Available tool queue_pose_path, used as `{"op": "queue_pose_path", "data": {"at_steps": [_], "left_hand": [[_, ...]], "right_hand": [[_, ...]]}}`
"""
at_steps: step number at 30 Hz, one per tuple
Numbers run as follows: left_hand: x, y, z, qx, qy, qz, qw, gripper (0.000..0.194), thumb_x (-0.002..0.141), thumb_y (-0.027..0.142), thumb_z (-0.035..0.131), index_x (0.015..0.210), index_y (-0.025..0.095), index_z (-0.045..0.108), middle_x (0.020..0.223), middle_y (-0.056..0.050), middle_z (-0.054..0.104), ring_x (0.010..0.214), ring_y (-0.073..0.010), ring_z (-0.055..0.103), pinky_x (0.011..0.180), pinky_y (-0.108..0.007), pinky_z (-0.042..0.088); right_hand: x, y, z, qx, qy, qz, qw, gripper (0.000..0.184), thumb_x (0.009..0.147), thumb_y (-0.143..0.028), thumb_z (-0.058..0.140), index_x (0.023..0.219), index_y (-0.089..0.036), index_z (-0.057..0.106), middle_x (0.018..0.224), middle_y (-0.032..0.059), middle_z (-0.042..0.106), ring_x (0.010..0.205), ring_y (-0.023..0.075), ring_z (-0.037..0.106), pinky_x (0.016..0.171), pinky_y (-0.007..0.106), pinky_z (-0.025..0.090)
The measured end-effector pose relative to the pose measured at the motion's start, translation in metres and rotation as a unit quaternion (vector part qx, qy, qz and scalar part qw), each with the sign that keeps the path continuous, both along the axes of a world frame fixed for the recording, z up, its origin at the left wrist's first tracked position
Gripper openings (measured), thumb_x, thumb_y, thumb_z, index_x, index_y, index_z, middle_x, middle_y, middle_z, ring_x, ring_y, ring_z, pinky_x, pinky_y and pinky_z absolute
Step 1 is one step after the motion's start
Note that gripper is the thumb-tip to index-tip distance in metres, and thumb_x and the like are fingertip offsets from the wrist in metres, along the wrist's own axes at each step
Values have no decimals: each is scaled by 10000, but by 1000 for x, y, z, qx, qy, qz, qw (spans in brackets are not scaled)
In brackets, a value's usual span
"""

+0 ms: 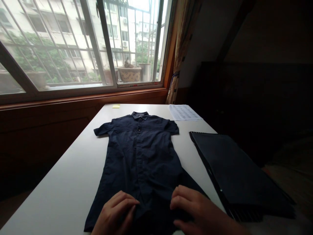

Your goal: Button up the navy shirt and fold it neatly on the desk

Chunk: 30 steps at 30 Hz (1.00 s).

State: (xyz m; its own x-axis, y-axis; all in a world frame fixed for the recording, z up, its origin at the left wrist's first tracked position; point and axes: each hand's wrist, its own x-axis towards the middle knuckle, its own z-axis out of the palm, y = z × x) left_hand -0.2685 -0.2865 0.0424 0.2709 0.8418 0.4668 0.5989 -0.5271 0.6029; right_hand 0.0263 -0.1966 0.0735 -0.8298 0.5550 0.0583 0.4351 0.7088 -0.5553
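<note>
A dark navy short-sleeved button-up shirt (140, 150) lies front side up, its collar towards the window and its hem towards me. At the lower left part of the shirt, my left hand (116, 213) has thumb and fingers pinched together on the cloth. My right hand (193, 209) is at the lower right part, fingers curled round the fabric, with the thumb below them. Between my hands the cloth is creased and slightly raised. The fingertips' exact hold is partly hidden by dark fabric and shadow.
Under the shirt is a white table (58, 176). A black spiral-bound folder (239, 169) lies along its right edge. Printed paper sheets (184, 112) and a yellow sticky note (116, 106) are at the far end, before a barred window (132, 42) and a patterned curtain (179, 52).
</note>
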Motion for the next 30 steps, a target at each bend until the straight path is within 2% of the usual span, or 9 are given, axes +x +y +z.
{"op": "queue_pose_path", "data": {"at_steps": [4, 9, 13, 16, 18, 20, 23, 27, 30], "left_hand": [[-2, 4, -6, -49, 50, -52, 996, 179, 940, 126, 494, 970, 213, 648, 897, -40, 706, 827, -155, 664, 715, -236, 547], [-9, 6, -2, -37, 167, -149, 974, 86, 893, 291, 672, 961, 240, 664, 881, -8, 706, 791, -166, 614, 686, -259, 509], [-9, 2, -7, 30, 229, -145, 962, 167, 863, 285, 738, 997, 251, 643, 926, 0, 682, 784, -160, 561, 655, -266, 441], [-4, -1, -19, 82, 266, -112, 954, 107, 889, 270, 707, 870, 228, 611, 838, 5, 629, 722, -161, 507, 613, -296, 368], [0, -2, -28, 110, 272, -94, 951, 208, 915, 293, 669, 762, 211, 554, 761, 7, 582, 677, -163, 471, 582, -314, 329], [3, -1, -35, 130, 263, -79, 953, 280, 951, 269, 600, 699, 205, 498, 691, 8, 538, 634, -162, 442, 556, -320, 310], [9, -1, -37, 141, 211, -55, 966, 277, 983, 171, 472, 709, 204, 488, 647, 6, 504, 581, -147, 424, 517, -290, 314], [22, -2, -34, 83, 87, -8, 993, 250, 994, 126, 394, 788, 193, 521, 671, -1, 507, 561, -110, 468, 486, -216, 341], [29, -1, -33, 65, 80, -73, 992, 341, 1066, 254, 306, 837, 199, 553, 716, -13, 592, 586, -109, 540, 508, -194, 396]], "right_hand": [[-11, -5, -19, 34, -114, 26, 993, 521, 568, -293, 944, 991, -259, 641, 1086, 5, 656, 961, 228, 607, 779, 313, 465], [-18, -11, -37, 110, -113, 72, 985, 390, 692, -435, 868, 949, -243, 646, 1009, -1, 675, 883, 202, 609, 710, 311, 441], [-24, -16, -48, 157, -85, 102, 979, 311, 785, -486, 777, 851, -222, 627, 922, -11, 673, 796, 167, 599, 633, 301, 407], [-30, -19, -60, 184, -87, 102, 974, 231, 784, -363, 773, 766, -207, 603, 834, -20, 664, 719, 149, 586, 588, 297, 380], [-33, -20, -64, 184, -91, 99, 974, 192, 756, -287, 769, 737, -203, 598, 795, -21, 660, 690, 149, 585, 573, 294, 366], [-33, -19, -61, 152, -91, 93, 980, 142, 740, -221, 748, 750, -202, 608, 797, -19, 662, 699, 151, 597, 585, 279, 372], [-28, -16, -39, 37, -50, 59, 996, 123, 733, -111, 678, 799, -196, 617, 821, -11, 654, 723, 135, 609, 608, 235, 392], [-23, -16, -8, -116, 43, -5, 992, 104, 773, -92, 631, 819, -183, 612, 851, 7, 638, 748, 121, 604, 656, 203, 435], [-25, -17, -1, -153, 41, 33, 987, 70, 812, -129, 659, 842, -192, 653, 878, 10, 664, 821, 136, 633, 743, 213, 469]]}}
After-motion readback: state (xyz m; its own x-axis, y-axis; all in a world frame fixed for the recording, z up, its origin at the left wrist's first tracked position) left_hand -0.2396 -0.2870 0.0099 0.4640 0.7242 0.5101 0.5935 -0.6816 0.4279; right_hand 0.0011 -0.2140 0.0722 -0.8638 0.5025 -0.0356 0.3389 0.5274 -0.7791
